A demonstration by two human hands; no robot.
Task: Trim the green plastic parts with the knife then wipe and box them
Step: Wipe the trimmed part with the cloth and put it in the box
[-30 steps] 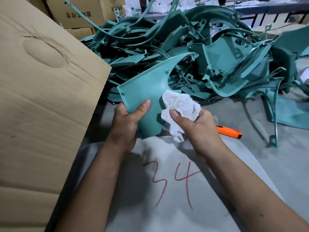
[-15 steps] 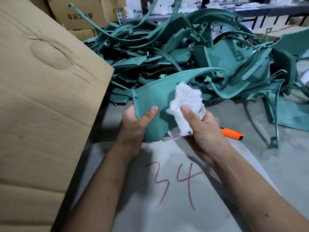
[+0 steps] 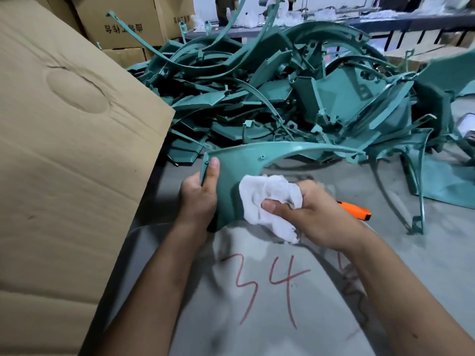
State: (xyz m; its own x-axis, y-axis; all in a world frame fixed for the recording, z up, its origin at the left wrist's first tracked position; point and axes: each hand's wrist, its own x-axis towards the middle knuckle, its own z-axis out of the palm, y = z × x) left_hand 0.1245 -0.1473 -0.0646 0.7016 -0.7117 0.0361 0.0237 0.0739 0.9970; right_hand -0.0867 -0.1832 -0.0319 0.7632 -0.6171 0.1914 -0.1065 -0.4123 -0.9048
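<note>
Gripping the green panel [image 3: 231,173] by its left edge, the left hand [image 3: 198,199] held it upright just in front of the parts pile [image 3: 295,93]. The right hand [image 3: 316,211] clutched a white rag [image 3: 267,196] against it. It looked light, stiff and thin-walled, safest held by that rim.

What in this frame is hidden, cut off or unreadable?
Head view only:
- Knife: only the orange end shows; right hand covers the rest.
- Green part: surface beneath the white cloth is hidden.
- Cardboard box: cut by the left edge, inside unseen.
</note>
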